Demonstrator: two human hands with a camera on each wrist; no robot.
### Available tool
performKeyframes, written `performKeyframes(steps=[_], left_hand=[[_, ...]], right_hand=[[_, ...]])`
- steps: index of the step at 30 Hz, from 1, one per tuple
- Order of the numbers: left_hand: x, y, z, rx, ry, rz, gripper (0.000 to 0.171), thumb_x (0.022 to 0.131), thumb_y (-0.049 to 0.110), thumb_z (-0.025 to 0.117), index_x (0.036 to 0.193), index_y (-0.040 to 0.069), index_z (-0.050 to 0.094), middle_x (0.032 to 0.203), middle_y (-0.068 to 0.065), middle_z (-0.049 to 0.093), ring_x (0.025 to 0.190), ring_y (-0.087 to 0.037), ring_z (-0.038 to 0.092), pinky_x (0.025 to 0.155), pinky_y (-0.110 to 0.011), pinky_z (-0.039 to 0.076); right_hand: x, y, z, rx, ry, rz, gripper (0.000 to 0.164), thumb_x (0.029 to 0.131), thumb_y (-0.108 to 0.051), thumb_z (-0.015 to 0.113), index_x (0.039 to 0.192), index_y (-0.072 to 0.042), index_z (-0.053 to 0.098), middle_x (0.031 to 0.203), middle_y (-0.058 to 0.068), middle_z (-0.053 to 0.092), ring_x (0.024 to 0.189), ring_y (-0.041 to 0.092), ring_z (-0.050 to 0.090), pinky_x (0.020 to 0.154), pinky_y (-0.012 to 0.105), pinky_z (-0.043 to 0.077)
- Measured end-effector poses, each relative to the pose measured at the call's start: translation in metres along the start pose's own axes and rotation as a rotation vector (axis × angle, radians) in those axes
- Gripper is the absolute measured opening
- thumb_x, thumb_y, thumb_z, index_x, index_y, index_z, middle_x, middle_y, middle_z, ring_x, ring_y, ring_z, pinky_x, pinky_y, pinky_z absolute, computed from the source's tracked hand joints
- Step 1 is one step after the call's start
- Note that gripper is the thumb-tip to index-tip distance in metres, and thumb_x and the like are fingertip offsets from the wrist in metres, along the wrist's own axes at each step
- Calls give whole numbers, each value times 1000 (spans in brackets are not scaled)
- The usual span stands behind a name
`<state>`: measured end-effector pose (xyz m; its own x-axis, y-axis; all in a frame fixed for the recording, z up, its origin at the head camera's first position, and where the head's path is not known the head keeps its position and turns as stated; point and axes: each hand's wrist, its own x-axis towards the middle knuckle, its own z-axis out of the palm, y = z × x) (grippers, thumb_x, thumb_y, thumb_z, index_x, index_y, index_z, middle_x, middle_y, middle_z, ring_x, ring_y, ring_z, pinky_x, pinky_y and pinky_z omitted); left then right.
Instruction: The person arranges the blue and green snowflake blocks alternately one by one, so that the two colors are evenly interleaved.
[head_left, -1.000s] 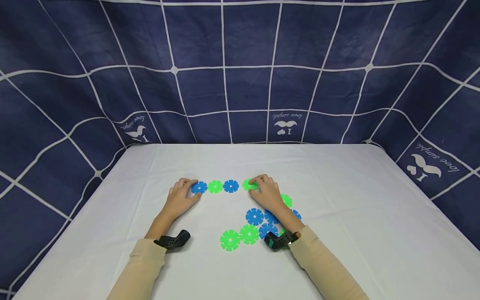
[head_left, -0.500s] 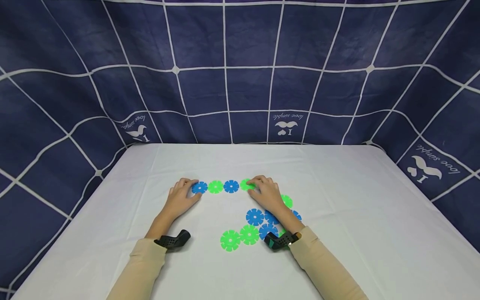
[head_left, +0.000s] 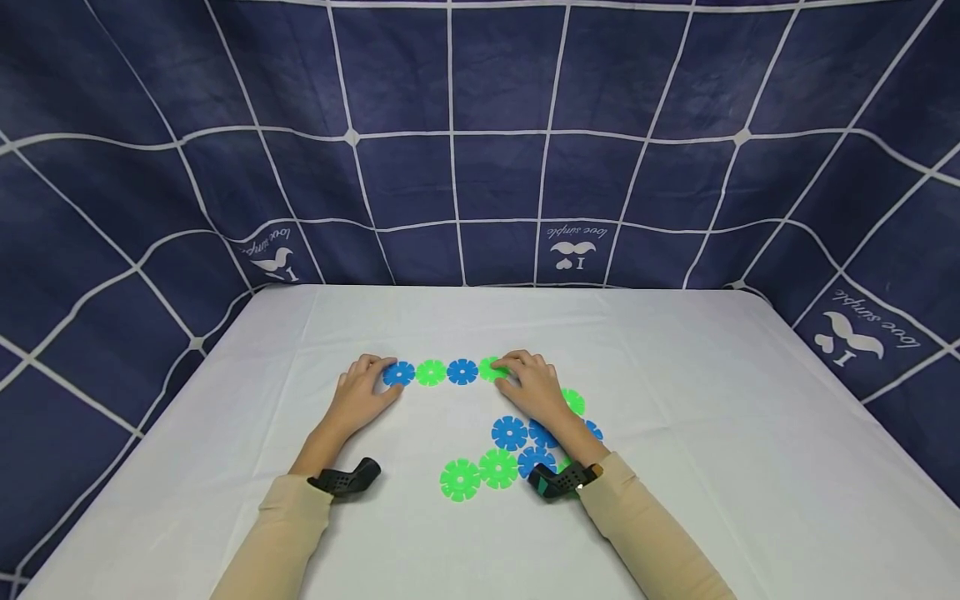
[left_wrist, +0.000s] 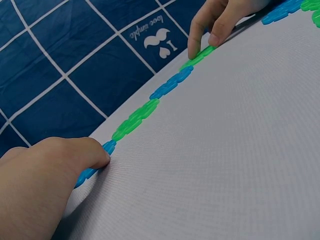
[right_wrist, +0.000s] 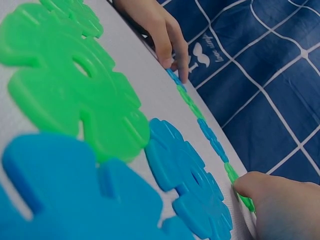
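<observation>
Four-colour-alternating is a row of notched, flower-shaped plastic discs lying flat on the white cloth. My left hand (head_left: 358, 398) holds the blue disc (head_left: 399, 373) at the row's left end, thumb and index finger at its edge. Beside it lie a green disc (head_left: 431, 372) and a blue disc (head_left: 462, 372). At the right end, my right hand (head_left: 536, 390) pinches a green disc (head_left: 491, 368) between thumb and fingers, partly covering it. In the left wrist view that green disc (left_wrist: 200, 57) lies flat, close to its blue neighbour (left_wrist: 171, 83).
Several more discs lie nearer the body, including a blue disc (head_left: 509, 433) and a green disc (head_left: 460, 480). My right forearm hides parts of some. A dark blue curtain (head_left: 495, 175) with white lines hangs behind the table's far edge.
The green disc under my right hand has slid slightly left, narrowing the gap to the blue disc. My left hand stays in place.
</observation>
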<state>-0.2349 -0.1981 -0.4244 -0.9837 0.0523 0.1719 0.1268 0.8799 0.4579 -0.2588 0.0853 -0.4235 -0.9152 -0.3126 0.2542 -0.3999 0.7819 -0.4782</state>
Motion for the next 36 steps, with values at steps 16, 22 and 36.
performKeyframes(steps=[16, 22, 36], left_hand=[[1, 1, -2, 2, -2, -14, 55, 83, 33, 57, 130, 5, 47, 125, -18, 44, 119, -35, 39, 96, -50, 27], [1, 1, -1, 3, -4, -23, 55, 83, 33, 58, 130, 6, 47, 126, -19, 44, 119, -35, 39, 96, -50, 27], [0, 2, 0, 0, -7, -24, 55, 82, 33, 58, 130, 6, 47, 126, -19, 44, 119, -35, 39, 96, -50, 27]], right_hand=[[1, -2, -1, -1, 2, -8, 31, 86, -32, 56, 115, -24, 62, 124, 3, 54, 106, 23, 48, 85, 41, 33], [1, -3, -1, -14, 2, -8, 30, 86, -32, 56, 115, -24, 62, 123, 3, 54, 107, 24, 48, 84, 40, 34], [0, -9, -7, -17, 9, 8, 32, 85, -32, 56, 116, -22, 61, 122, 3, 55, 111, 24, 50, 86, 40, 36]])
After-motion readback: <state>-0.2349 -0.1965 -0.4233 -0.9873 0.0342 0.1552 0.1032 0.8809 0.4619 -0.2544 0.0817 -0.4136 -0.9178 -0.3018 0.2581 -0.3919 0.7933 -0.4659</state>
